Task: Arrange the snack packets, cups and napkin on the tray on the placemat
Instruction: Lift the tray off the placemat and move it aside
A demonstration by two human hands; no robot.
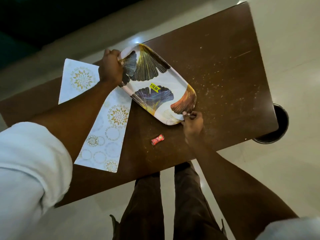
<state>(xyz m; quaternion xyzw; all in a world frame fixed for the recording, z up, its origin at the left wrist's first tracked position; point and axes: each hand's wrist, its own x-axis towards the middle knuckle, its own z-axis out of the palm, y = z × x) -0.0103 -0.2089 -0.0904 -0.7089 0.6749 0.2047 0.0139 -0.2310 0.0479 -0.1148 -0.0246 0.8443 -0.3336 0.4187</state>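
Observation:
A white tray (174, 78) printed with dark and orange ginkgo leaves and a yellow price sticker lies diagonally on the brown table. My left hand (110, 67) grips its far left end. My right hand (192, 122) pinches its near right corner. One end of the tray overlaps a white placemat (105, 134) with gold circle patterns, which lies under my left forearm. A small red snack packet (157, 139) rests on the table just below the tray. No cups or napkin are visible.
The brown table (225, 66) is scratched and speckled on its right half. A dark round bin (275, 125) stands on the pale floor beside the table's right edge. My legs are at the near edge.

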